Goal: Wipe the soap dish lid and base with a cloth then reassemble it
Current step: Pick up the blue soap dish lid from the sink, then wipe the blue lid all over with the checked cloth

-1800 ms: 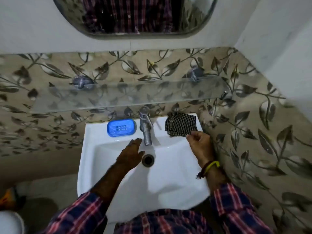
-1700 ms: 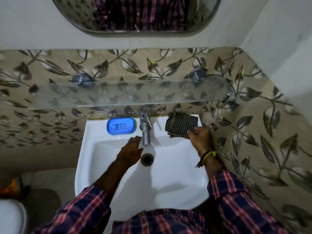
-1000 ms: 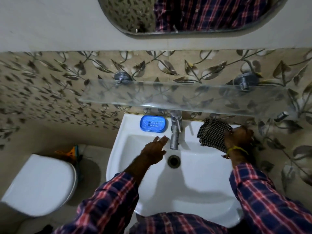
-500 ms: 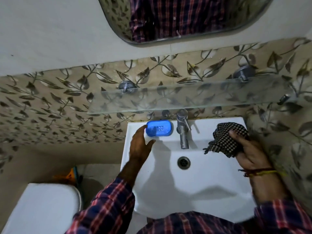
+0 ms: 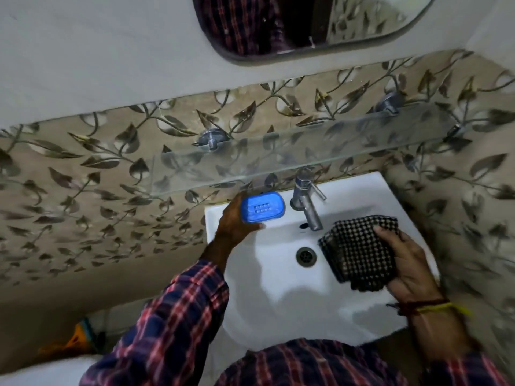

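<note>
A blue soap dish (image 5: 263, 207) with its lid on sits at the back left corner of the white sink (image 5: 278, 288), left of the tap. My left hand (image 5: 237, 221) grips the dish from its left end, thumb under the front edge and fingers round the far side. My right hand (image 5: 407, 263) holds a folded black-and-white checked cloth (image 5: 359, 250) over the right side of the basin, palm up with the thumb on top of the cloth.
A chrome tap (image 5: 306, 201) stands at the back centre, with the drain (image 5: 306, 256) below it. A glass shelf (image 5: 278, 154) juts out from the leaf-patterned wall just above the dish. A mirror (image 5: 306, 23) hangs higher up. A toilet edge shows at the lower left.
My right hand picked the cloth up off the sink's back right corner and brought it over the basin. My left hand left the basin, reached back left and closed round the soap dish.
</note>
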{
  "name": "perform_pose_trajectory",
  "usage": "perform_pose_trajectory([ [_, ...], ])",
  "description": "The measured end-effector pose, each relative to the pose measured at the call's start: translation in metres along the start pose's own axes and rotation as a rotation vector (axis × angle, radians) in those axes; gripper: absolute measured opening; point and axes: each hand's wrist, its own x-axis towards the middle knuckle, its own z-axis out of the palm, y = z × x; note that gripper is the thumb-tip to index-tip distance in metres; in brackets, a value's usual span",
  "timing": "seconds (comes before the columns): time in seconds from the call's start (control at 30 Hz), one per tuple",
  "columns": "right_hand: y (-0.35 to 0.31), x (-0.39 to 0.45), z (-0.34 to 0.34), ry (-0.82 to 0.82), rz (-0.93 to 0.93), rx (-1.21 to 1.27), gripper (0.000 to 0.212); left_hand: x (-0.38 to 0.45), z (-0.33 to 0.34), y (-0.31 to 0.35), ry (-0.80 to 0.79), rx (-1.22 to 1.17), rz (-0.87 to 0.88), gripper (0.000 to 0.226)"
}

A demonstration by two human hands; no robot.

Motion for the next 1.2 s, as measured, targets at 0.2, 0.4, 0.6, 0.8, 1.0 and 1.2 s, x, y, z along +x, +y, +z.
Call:
perform_pose_trajectory([
  [0.2,0.023,-0.026,0.015,0.043,0.212,0.232,0.049,0.011,0.004,-0.014,-0.018,-0.002,0.019,0.081],
  [0.4,0.026,-0.025,0.029,-0.040,0.183,0.144,0.050,0.008,-0.001,-0.011,0.038,0.066,0.152,0.087],
  [0.6,0.016,-0.008,0.037,-0.117,0.197,0.145,0.046,0.009,0.002,-0.009,0.090,0.073,0.206,0.096],
  [0.8,0.004,0.008,0.026,-0.173,0.233,0.071,0.049,-0.002,0.010,0.015,0.227,-0.001,0.248,0.090],
  [1.0,-0.008,0.019,0.000,-0.201,0.236,0.088,0.046,-0.057,0.028,0.032,0.239,-0.244,0.137,0.077],
  [1.2,-0.025,0.023,-0.015,-0.274,0.317,0.129,0.044,-0.105,0.052,0.053,0.282,-0.478,0.084,0.079],
])
